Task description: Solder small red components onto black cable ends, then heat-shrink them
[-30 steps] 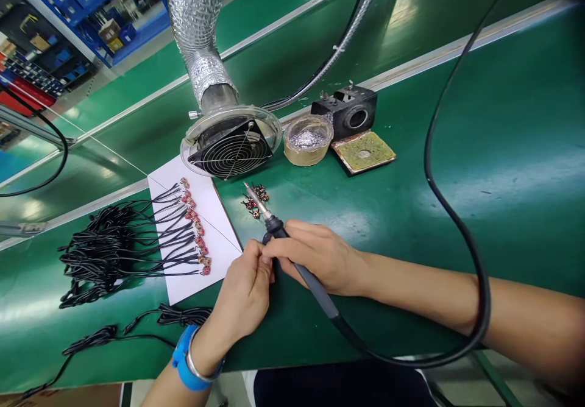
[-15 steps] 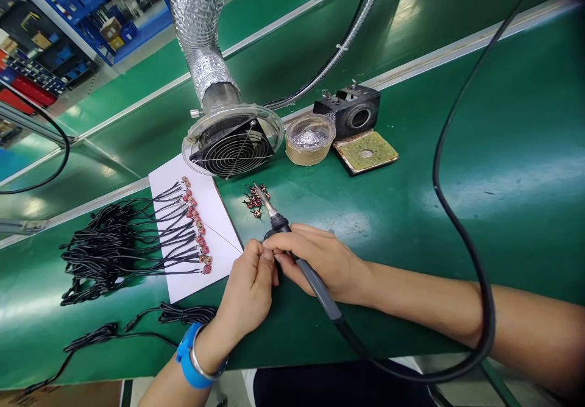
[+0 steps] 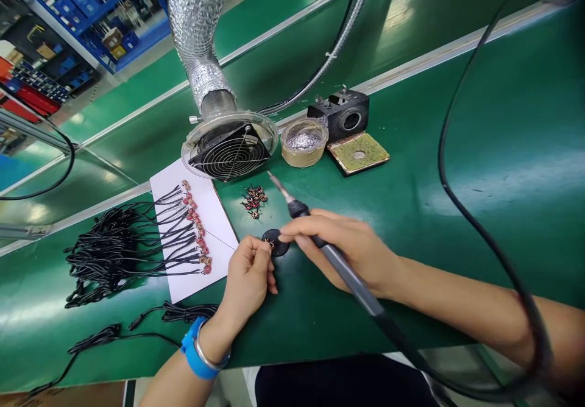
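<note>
My right hand (image 3: 350, 248) is closed around the grey handle of a soldering iron (image 3: 301, 212), whose tip points up and left, apart from the small parts. Between the thumb and forefinger of my left hand (image 3: 249, 264) is a small copper-wound ring coil (image 3: 270, 245), partly hidden by the fingers. A round black disc (image 3: 280, 250) lies on the bench just beyond those fingertips. From the left hand a thin wire (image 3: 222, 238) runs across the white board. Several similar coils (image 3: 254, 200) sit in a pile past the disc.
A white board (image 3: 219, 261) bears a row of red coils (image 3: 200, 230) joined to black cables (image 3: 105, 254). Over the bench hangs a fume extractor (image 3: 235, 154). Behind stand a taped round tub (image 3: 304, 154), a black iron holder (image 3: 340, 114) and a yellowish sponge tray (image 3: 359, 153).
My right hand has drawn the soldering iron to the right, away from the left hand and the coil pile. The black disc and the held coil now show. My left hand stays nearly in place.
</note>
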A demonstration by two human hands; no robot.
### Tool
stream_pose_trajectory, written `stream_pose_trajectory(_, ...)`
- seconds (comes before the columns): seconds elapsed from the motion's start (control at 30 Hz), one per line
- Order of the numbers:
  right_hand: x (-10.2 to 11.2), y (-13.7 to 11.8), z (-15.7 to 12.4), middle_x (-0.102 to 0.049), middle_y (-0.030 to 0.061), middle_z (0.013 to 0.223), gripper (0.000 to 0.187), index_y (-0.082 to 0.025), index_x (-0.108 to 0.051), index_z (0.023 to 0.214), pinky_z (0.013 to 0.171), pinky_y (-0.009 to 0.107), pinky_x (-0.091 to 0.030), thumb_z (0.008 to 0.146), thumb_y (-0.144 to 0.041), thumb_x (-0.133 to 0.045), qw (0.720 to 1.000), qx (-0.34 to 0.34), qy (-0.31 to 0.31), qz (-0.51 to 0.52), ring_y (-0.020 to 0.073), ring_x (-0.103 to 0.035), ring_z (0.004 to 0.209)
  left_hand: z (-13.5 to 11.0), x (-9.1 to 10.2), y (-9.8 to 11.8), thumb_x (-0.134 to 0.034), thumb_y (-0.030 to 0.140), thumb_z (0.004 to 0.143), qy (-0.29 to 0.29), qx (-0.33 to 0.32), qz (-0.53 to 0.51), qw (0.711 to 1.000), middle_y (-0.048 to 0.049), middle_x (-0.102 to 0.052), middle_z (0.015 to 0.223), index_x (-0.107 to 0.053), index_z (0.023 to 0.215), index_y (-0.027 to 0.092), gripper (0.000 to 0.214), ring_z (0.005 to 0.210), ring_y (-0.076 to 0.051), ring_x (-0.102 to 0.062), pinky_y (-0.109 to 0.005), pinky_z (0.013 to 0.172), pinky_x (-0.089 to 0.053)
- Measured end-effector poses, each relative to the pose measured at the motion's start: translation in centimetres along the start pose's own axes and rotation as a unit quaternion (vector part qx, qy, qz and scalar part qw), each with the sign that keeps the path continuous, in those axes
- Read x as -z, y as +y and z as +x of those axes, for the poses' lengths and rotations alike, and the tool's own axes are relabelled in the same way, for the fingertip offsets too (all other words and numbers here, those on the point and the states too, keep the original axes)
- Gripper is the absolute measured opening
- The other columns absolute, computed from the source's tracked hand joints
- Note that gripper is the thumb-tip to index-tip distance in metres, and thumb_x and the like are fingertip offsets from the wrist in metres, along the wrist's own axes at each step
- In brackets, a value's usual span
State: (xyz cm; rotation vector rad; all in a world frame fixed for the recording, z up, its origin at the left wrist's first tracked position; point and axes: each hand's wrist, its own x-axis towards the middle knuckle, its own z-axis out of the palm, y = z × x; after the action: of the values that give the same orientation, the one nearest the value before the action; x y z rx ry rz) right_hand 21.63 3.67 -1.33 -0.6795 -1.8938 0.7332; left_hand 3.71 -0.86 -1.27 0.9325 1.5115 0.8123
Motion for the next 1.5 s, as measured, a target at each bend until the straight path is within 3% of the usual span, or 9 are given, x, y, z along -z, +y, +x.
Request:
stream_pose_trajectory(0.17,2.0,-1.5,-1.7,-0.072,0.0016,0.093,0.03,-0.023,-0.059,0.124,0.065,0.025,-0.052,0.094,-0.021,-0.054,0.994,-0.108,0.024,0.013,0.0128,-0.065,0.072,0.1,-0.8,0.1,-0.055,0.047,0.086,0.036,0.001,0.007,0.999,0.0092,-0.05,0.054,-0.046,0.077,0.02,0.03,0.035,-0.006,-0.048,-0.017,0.036,-0.042)
stream_pose_trajectory(0.47,2.0,-0.6,-2.6,-0.074,0.0007,0.089,0.019,-0.025,-0.069,0.098,0.065,0.027,-0.054,0.085,-0.019,-0.058,0.973,-0.21,0.079,0.056,0.0175,-0.069,0.078,0.0,-0.9,0.2,-0.054,0.046,0.088,0.042,-0.01,0.018,0.999,0.0091,-0.051,0.053,-0.046,0.076,0.019,0.031,0.035,-0.006,-0.05,-0.017,0.037,-0.043)
stream_pose_trajectory(1.03,2.1,-0.8,-2.3,-0.072,-0.0005,0.085,0.02,-0.024,-0.067,0.096,0.065,0.026,-0.051,0.082,-0.014,-0.056,0.979,-0.182,0.056,0.073,0.0152,-0.065,0.073,0.0,-0.7,0.0,-0.053,0.048,0.09,0.027,-0.01,0.029,0.999,0.0088,-0.051,0.056,-0.046,0.078,0.019,0.032,0.037,-0.006,-0.051,-0.016,0.038,-0.043)
stream_pose_trajectory(1.5,2.2,-0.9,-2.1,-0.071,0.002,0.08,0.017,-0.023,-0.067,0.093,0.06,0.03,-0.051,0.082,-0.017,-0.056,0.98,-0.171,0.077,0.069,0.0174,-0.063,0.066,0.1,-0.7,0.0,-0.055,0.05,0.089,0.026,-0.01,0.028,0.999,0.0089,-0.051,0.056,-0.047,0.078,0.02,0.033,0.038,-0.006,-0.051,-0.017,0.039,-0.043)
